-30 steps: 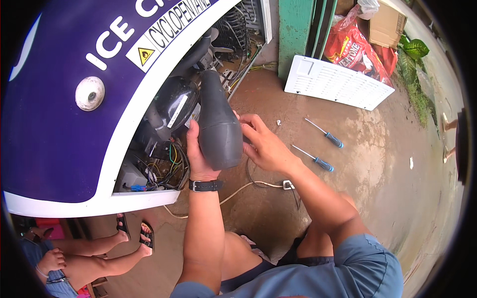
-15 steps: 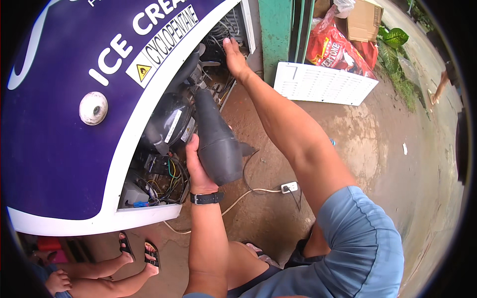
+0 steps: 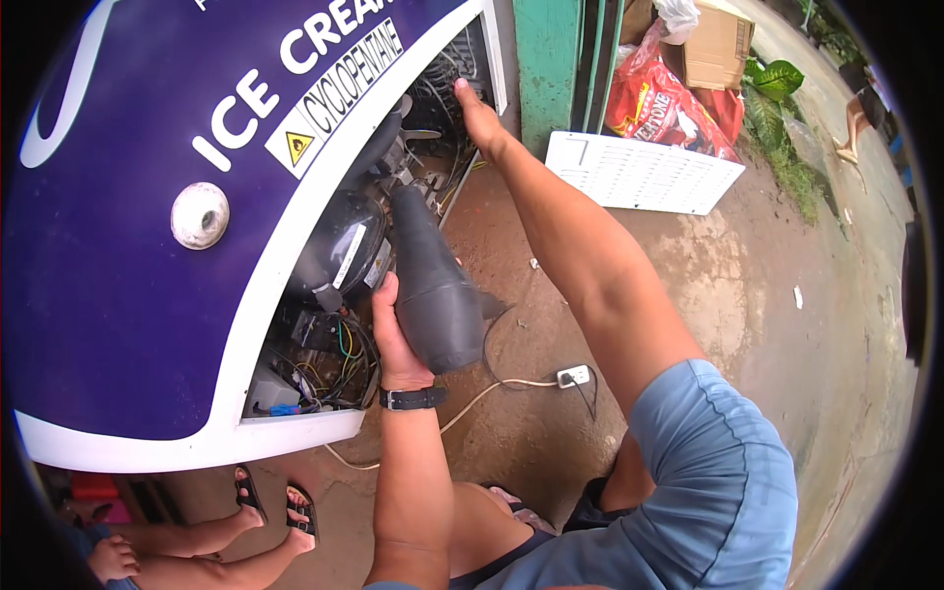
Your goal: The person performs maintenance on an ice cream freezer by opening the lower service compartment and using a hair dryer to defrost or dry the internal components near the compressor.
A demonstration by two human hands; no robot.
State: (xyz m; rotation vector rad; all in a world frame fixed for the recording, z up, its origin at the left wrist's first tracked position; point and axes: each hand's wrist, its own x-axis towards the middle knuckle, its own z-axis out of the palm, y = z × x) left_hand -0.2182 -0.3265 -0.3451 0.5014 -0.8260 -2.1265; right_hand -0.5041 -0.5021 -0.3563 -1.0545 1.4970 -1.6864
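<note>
My left hand (image 3: 396, 339) is closed round a black handheld blower (image 3: 435, 295), with a strap at the wrist. The blower's tapered nozzle points up into the open machine compartment of a purple and white freezer (image 3: 118, 295). Beside the nozzle sits a rounded black compressor (image 3: 339, 246). Further in are a metal fan blade (image 3: 421, 134) and condenser coils (image 3: 447, 84). My right hand (image 3: 479, 118) reaches to the coils at the compartment's far edge, thumb stretched out; its other fingers are mostly hidden, and it shows nothing held.
Loose wires (image 3: 344, 369) fill the compartment's near end. A white extension socket (image 3: 572, 376) with its cord lies on the ground. A white vented panel (image 3: 644, 172) leans by a red bag (image 3: 664, 108) and cardboard box (image 3: 718, 44). Another person's sandalled feet (image 3: 300, 511) are at lower left.
The freezer and its compartment sit slightly further right in the view. My right hand has shifted slightly right and down beside the coils. The blower stays in my left hand, aimed the same way.
</note>
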